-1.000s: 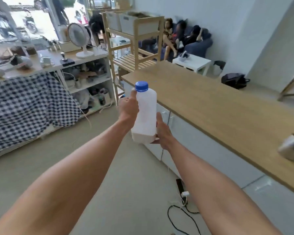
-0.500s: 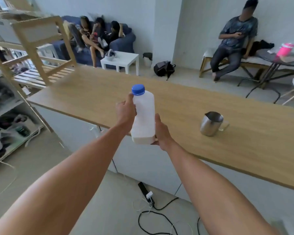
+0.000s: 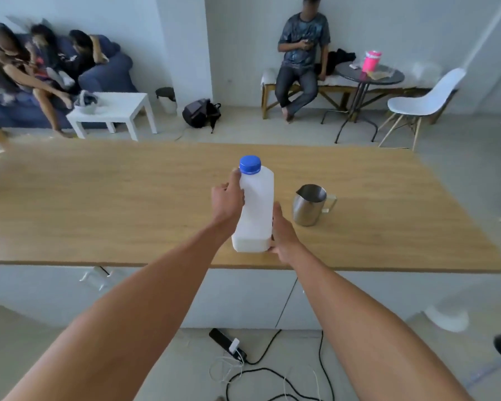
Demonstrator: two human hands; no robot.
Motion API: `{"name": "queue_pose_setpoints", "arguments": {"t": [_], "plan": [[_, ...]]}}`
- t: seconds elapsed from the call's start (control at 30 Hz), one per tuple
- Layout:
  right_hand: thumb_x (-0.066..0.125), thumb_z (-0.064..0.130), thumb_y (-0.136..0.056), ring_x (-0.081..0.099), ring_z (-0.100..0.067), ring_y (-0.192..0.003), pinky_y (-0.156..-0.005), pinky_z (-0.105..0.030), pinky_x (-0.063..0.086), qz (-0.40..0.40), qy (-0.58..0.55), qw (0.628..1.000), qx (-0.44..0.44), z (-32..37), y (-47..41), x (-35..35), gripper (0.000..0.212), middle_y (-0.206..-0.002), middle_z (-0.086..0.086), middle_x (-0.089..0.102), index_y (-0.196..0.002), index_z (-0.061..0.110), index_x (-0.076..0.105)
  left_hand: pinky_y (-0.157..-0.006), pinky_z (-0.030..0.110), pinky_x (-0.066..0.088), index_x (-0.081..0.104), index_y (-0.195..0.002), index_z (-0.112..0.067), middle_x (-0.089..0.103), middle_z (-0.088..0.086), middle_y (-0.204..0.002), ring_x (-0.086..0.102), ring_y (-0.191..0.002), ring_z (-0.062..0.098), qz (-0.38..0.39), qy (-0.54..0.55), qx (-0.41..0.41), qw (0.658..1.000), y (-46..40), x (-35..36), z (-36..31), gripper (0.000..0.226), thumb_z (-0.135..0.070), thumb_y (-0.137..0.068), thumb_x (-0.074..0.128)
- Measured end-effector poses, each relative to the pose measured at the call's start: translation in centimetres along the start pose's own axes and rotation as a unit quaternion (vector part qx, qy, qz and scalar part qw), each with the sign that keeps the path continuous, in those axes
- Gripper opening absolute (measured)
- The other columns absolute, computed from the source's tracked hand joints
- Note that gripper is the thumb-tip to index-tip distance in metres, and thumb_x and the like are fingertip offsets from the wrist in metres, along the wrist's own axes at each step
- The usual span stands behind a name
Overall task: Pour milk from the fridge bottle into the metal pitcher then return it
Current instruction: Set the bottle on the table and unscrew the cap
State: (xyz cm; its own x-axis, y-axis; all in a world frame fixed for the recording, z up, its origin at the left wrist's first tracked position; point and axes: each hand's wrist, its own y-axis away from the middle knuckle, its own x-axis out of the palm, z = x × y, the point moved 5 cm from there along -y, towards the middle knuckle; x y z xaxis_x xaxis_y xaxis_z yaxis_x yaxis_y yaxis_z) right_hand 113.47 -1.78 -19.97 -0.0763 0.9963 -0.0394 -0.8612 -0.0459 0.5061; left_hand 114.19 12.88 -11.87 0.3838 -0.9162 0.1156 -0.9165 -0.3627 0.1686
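Both hands hold the milk bottle (image 3: 256, 209) upright over the near edge of the wooden counter (image 3: 128, 204), blue cap (image 3: 250, 164) on. Left hand (image 3: 227, 199) wraps the bottle's left side about mid-height, thumb up along the shoulder just below the cap; the other fingers go behind the bottle and can't be seen. Right hand (image 3: 282, 231) presses the bottle's lower right side near the base, fingers together and curled round the far side, tips hidden. Bottle looks white and full nearly to the neck. Can't tell if its base touches the counter or hangs just above. Metal pitcher (image 3: 309, 204) stands upright on the counter just right of the bottle, apart from it, spout toward the bottle, handle pointing away to the right. Rest of the counter is bare wood. On the floor below the counter's near edge lies a power strip (image 3: 227, 344) with tangled cables. Beyond the counter's far edge: a white side table (image 3: 113, 110), a dark backpack (image 3: 200, 112), a round dark table (image 3: 369, 75) with a pink cup (image 3: 372, 60), a white chair (image 3: 424, 99), and people seated.
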Motion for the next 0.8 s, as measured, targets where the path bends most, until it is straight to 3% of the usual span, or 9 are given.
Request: {"name": "queue_pose_setpoints", "arguments": {"t": [0.1, 0.17, 0.33, 0.53, 0.63, 0.7, 0.77, 0.8], "plan": [[0.027, 0.072, -0.095, 0.067, -0.017, -0.105, -0.102, -0.049, 0.051, -0.024, -0.017, 1.000, -0.012, 0.7, -0.7, -0.6, 0.058, -0.108, 0.007, 0.074, -0.107, 0.033, 0.069, -0.066, 0.035, 0.027, 0.025, -0.058, -0.022, 0.027, -0.007, -0.053, 0.028, -0.057, 0.016, 0.038, -0.013, -0.006, 0.999, -1.6, 1.4, 0.9, 0.057, -0.048, -0.097, 0.058], [0.029, 0.068, -0.098, 0.065, -0.011, -0.103, -0.102, -0.044, 0.049, -0.046, -0.025, 0.998, -0.016, 0.9, -0.9, -0.9, 0.051, -0.109, 0.011, 0.073, -0.105, 0.037, 0.068, -0.063, 0.034, 0.024, 0.023, -0.054, -0.023, 0.024, -0.007, -0.052, 0.025, -0.057, 0.017, 0.057, -0.027, -0.011, 0.998, -2.1, 2.1, 1.6, 0.061, -0.050, -0.098, 0.056], [0.035, 0.072, -0.089, 0.065, -0.013, -0.109, -0.104, -0.045, 0.048, -0.084, -0.043, 0.995, -0.020, 0.5, -3.0, -1.7, 0.048, -0.113, 0.012, 0.073, -0.102, 0.040, 0.068, -0.058, 0.034, 0.020, 0.018, -0.067, -0.018, 0.022, 0.000, -0.059, 0.021, -0.064, 0.021, 0.084, -0.050, -0.021, 0.995, -3.6, 3.1, 3.4, 0.058, -0.053, -0.098, 0.052], [0.038, 0.065, -0.092, 0.066, -0.016, -0.106, -0.099, -0.045, 0.051, -0.097, -0.036, 0.994, -0.027, 0.9, -4.4, -2.9, 0.041, -0.107, 0.007, 0.074, -0.095, 0.036, 0.066, -0.057, 0.033, 0.021, 0.021, -0.067, -0.017, 0.026, 0.005, -0.062, 0.024, -0.059, 0.019, 0.107, -0.085, -0.007, 0.991, -4.7, 4.8, 3.6, 0.056, -0.053, -0.099, 0.048], [0.041, 0.061, -0.091, 0.066, -0.018, -0.088, -0.085, -0.041, 0.052, -0.136, -0.029, 0.990, -0.033, 1.5, -4.0, -3.8, 0.044, -0.088, 0.004, 0.072, -0.088, 0.023, 0.064, -0.061, 0.035, 0.023, 0.030, -0.061, -0.011, 0.031, 0.011, -0.066, 0.028, -0.064, 0.022, 0.126, -0.101, 0.005, 0.987, -4.9, 5.2, 3.5, 0.062, -0.058, -0.100, 0.042], [0.043, 0.047, -0.097, 0.051, -0.010, -0.063, -0.070, -0.036, 0.042, -0.193, -0.038, 0.975, -0.100, 2.8, -3.0, -4.5, 0.041, -0.063, 0.008, 0.053, -0.069, 0.019, 0.047, -0.064, 0.036, 0.025, 0.034, -0.062, 0.002, 0.035, 0.012, -0.066, 0.030, -0.065, 0.023, 0.129, -0.104, 0.016, 0.986, -5.0, 5.2, 3.8, 0.072, -0.058, -0.102, 0.036], [0.040, 0.042, -0.103, 0.044, 0.000, -0.056, -0.066, -0.035, 0.039, -0.259, 0.025, 0.945, -0.198, 5.6, -1.7, -5.2, 0.041, -0.062, 0.010, 0.046, -0.070, 0.018, 0.042, -0.062, 0.035, 0.027, 0.035, -0.062, 0.008, 0.036, 0.013, -0.063, 0.032, -0.063, 0.022, 0.121, -0.106, 0.023, 0.987, -4.6, 5.2, 4.1, 0.075, -0.055, -0.105, 0.032], [0.039, 0.047, -0.104, 0.049, 0.003, -0.062, -0.066, -0.036, 0.041, -0.288, 0.084, 0.923, -0.240, 7.5, -1.2, -5.4, 0.041, -0.067, 0.011, 0.051, -0.075, 0.019, 0.048, -0.060, 0.032, 0.028, 0.035, -0.062, 0.008, 0.036, 0.013, -0.062, 0.032, -0.061, 0.021, 0.112, -0.107, 0.025, 0.988, -4.5, 5.1, 4.3, 0.074, -0.053, -0.105, 0.031]]}}
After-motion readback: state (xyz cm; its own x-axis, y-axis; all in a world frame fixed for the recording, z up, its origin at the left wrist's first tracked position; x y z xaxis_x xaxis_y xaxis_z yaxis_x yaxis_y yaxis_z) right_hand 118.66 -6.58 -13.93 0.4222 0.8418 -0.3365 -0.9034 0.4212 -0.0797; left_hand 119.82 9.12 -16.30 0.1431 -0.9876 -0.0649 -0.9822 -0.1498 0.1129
